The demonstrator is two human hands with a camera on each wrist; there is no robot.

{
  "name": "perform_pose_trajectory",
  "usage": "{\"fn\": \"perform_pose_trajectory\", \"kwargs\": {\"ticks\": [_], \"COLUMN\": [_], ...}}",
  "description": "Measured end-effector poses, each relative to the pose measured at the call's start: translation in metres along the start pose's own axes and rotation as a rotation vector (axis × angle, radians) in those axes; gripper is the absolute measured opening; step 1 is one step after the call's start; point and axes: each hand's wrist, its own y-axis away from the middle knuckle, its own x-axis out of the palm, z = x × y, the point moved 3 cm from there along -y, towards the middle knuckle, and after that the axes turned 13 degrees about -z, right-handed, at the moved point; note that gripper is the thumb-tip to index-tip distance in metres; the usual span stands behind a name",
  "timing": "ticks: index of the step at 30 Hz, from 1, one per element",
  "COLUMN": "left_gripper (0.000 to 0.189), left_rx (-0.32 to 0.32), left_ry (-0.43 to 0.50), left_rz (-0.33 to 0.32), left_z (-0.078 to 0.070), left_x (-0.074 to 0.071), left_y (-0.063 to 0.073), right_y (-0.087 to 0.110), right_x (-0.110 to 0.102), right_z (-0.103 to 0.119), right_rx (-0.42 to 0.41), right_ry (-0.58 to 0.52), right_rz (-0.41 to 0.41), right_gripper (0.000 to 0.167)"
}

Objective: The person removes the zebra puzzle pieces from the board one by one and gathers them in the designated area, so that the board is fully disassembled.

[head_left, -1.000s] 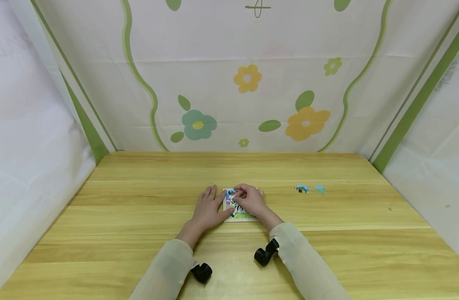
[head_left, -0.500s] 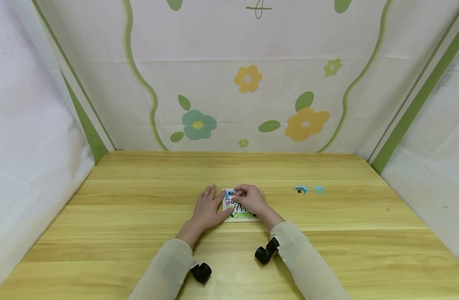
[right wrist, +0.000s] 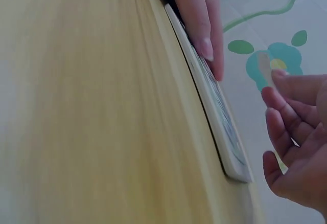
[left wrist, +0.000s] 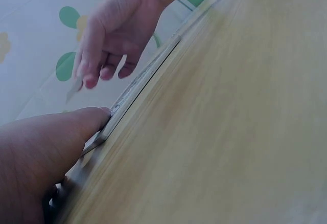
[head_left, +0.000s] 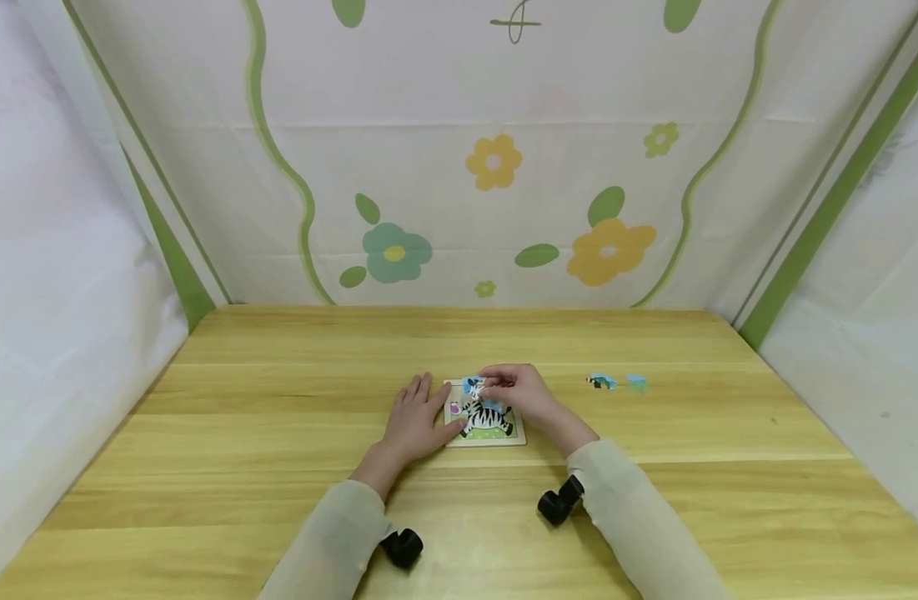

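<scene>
A square zebra puzzle board [head_left: 507,442] with a pale frame lies flat on the table. My left hand [head_left: 415,421] rests at its left side, fingers straight and spread on the tabletop, the thumb lying over the lower left of the board. Between thumb and fingertips, my right hand [head_left: 529,396] pinches a thin puzzle piece [head_left: 472,385] showing the zebra's head on blue. Both wrist views show that piece [right wrist: 264,68] raised clear of the board, seen nearly edge-on. Zebra body, legs and green grass show on the board, along with a bare-looking patch at upper left.
Two loose puzzle pieces, one blue with black and white [head_left: 600,381] and one blue and green [head_left: 636,382], lie to the right of the board. A flowered cloth [head_left: 428,167] hangs behind the wooden table [head_left: 278,467]. Black wrist cameras [head_left: 403,547] sit at both cuffs.
My right hand has lifted the zebra-head puzzle piece off the board and shifted slightly right, uncovering more of the zebra's body. My left hand has stayed in place.
</scene>
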Motion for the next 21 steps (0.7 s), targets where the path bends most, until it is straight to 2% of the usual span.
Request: {"fn": "perform_pose_trajectory", "kwargs": {"ticks": [4,13,21], "left_gripper": [0.067,0.067,0.068], "left_rx": [-0.008,-0.011,0.001], "left_ry": [0.010,0.020,0.020], "left_rz": [-0.006,-0.007,-0.006], "left_z": [-0.001,0.000,0.000], "left_x": [0.000,0.001,0.002], "left_y": [0.000,0.001,-0.001], "right_y": [0.004,0.009,0.003], "right_x": [-0.015,-0.043,-0.076], "right_z": [0.005,0.017,0.011], "right_rx": [-0.025,-0.072,-0.059], "right_ry": [-0.036,-0.036,-0.026], "right_rz": [0.008,0.025,0.009], "right_gripper": [0.028,0.030,0.032]}}
